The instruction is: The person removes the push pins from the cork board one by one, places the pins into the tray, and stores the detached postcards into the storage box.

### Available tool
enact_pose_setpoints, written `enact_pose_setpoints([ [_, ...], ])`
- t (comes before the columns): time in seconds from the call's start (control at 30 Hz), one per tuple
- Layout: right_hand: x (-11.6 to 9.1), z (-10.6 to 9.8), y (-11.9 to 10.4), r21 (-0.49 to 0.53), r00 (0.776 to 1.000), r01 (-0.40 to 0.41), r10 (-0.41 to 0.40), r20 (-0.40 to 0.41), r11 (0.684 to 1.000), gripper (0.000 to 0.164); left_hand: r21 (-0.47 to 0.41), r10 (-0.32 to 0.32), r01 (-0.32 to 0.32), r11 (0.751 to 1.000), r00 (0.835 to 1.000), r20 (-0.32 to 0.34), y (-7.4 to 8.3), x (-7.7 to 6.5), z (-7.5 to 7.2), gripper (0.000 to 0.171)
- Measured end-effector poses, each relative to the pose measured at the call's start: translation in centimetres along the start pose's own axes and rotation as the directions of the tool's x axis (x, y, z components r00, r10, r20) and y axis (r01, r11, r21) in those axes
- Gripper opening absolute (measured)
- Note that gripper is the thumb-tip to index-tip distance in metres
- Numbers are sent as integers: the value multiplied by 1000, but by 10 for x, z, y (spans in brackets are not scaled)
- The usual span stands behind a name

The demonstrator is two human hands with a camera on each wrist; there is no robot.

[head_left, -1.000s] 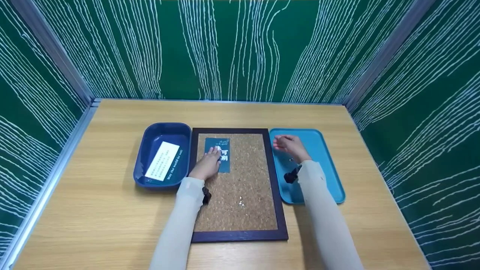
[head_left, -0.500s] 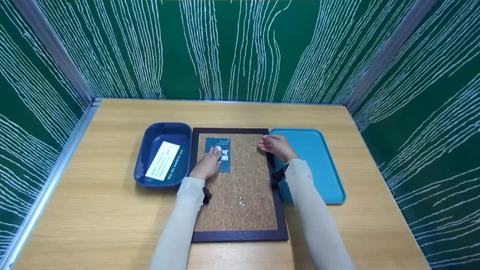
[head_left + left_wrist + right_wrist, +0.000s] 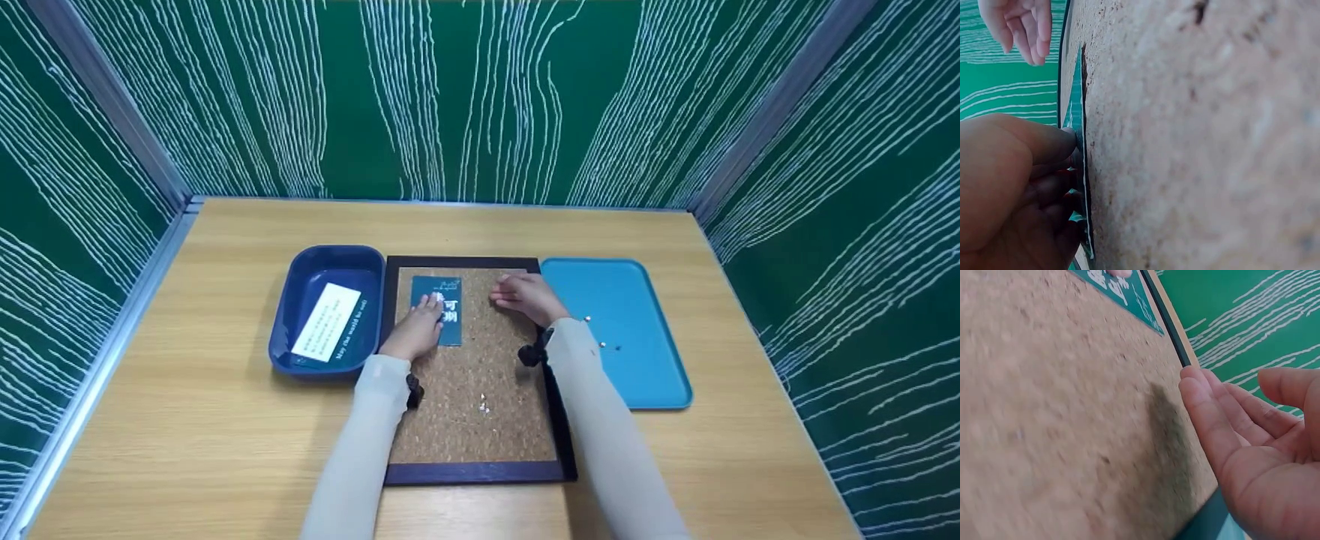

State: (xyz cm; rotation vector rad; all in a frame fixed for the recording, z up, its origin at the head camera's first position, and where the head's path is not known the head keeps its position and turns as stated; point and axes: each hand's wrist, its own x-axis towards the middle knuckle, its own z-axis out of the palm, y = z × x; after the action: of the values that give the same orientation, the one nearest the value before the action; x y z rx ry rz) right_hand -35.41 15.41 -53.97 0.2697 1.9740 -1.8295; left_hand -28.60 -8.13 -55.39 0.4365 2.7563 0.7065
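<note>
A teal card [image 3: 448, 330] with white writing lies flat near the far left of the framed corkboard [image 3: 472, 375]. My left hand [image 3: 417, 328] rests on it, fingertips and thumb pressing the surface; in the left wrist view the card's [image 3: 1078, 95] edge stands out against the cork. My right hand [image 3: 529, 297] is over the upper right of the corkboard, close beside the card. In the right wrist view, its fingers [image 3: 1207, 413] reach out with the thumb apart, nothing visible between them, and a shadow falls on the cork below.
A light blue tray [image 3: 645, 300] on the right holds a few tiny shiny pieces [image 3: 602, 344]. To the left, a dark blue bin [image 3: 281, 330] contains a white and teal card [image 3: 327, 322]. Small clear bits [image 3: 484, 405] lie on the lower cork. Green walls [image 3: 480, 97] border the table.
My right hand has moved left from above the light blue tray to over the corkboard, near the card, uncovering tiny pieces on the tray. The left hand has stayed on the card.
</note>
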Motion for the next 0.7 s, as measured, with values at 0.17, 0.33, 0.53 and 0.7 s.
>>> enact_pose_setpoints([
  [0.17, 2, 10, 2, 23, 1000, -5, 4, 25, 1000, 33, 9, 4, -4, 1000, 1000, -8, 0, 0, 1, 50],
  [0.33, 5, 21, 6, 75, 999, -22, 18, 50, 997, 31, 12, 9, -9, 1000, 1000, -18, 0, 0, 1, 50],
  [0.53, 6, 32, 9, 104, 997, -32, 24, 76, 994, 31, 34, -1, 2, 999, 1000, -16, -1, 2, 3, 50],
  [0.7, 6, 39, 10, 127, 996, -56, 47, 74, 990, 30, 45, -8, 9, 999, 1000, -8, -1, 3, 3, 50],
])
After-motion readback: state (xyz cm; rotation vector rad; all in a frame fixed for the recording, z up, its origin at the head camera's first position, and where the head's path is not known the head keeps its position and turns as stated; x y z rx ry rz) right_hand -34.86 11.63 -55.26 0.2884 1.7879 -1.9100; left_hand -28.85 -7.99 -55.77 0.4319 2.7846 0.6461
